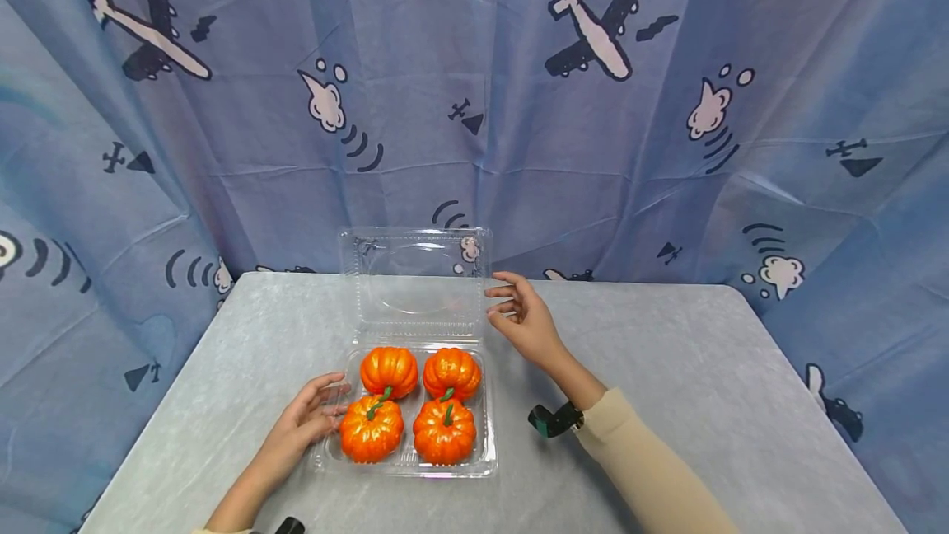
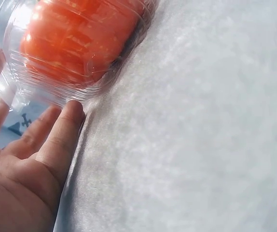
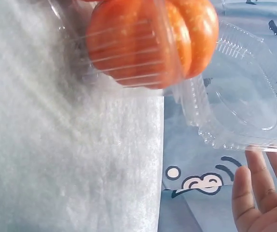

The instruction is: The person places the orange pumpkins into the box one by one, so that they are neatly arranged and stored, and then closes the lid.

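Observation:
A clear plastic clamshell box (image 1: 485,468) lies on the table with several small orange pumpkins (image 1: 445,432) in its base, their green stems showing. Its lid (image 1: 418,303) stands raised at the back. My left hand (image 1: 298,423) is at the base's left side, fingers loosely extended. In the left wrist view, its fingertips (image 2: 72,112) are right at the ribbed plastic wall, below a pumpkin (image 2: 80,41). My right hand (image 1: 530,321) is by the lid's right edge, fingers gently bent. In the right wrist view, the fingertips (image 3: 255,151) meet the lid's rim (image 3: 269,148).
The pale grey table (image 1: 667,369) extends to both sides of the box. Behind it hangs a blue curtain (image 1: 415,105) printed with airplanes. A dark wrist device (image 1: 552,420) is strapped on the right wrist, beside a beige sleeve (image 1: 645,460).

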Tool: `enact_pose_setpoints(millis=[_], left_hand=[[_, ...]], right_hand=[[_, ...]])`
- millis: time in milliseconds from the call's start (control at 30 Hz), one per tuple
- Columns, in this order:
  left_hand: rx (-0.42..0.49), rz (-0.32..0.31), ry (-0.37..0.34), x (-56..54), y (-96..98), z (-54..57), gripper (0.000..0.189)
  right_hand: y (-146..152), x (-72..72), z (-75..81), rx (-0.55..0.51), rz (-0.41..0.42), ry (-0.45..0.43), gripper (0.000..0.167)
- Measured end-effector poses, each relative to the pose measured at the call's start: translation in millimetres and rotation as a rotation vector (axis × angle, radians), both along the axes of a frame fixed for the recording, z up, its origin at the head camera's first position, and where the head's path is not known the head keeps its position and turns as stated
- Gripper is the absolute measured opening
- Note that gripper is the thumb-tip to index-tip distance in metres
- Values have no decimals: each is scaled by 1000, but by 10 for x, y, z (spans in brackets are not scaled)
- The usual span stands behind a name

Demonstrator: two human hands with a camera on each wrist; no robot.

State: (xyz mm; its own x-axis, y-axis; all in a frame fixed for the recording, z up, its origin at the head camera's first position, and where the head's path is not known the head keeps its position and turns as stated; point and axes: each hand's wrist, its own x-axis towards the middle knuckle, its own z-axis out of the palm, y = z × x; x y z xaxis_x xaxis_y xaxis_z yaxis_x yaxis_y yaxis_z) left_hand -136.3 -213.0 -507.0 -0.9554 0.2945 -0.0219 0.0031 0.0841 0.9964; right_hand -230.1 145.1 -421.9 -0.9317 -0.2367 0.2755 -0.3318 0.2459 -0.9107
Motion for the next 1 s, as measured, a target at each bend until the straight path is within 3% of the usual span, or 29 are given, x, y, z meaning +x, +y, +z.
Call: enact_pose_setpoints(millis=[167, 633, 1000], left_hand=[[5, -3, 0, -3, -4, -6, 57], [-11, -1, 20, 0, 10, 18, 57], [-8, 3, 120, 12, 4, -38, 54]], right_hand=[[36, -19, -96, -9, 11, 10, 54], [87, 137, -49, -38, 61, 44, 44], [157, 286, -15, -51, 92, 49, 30]])
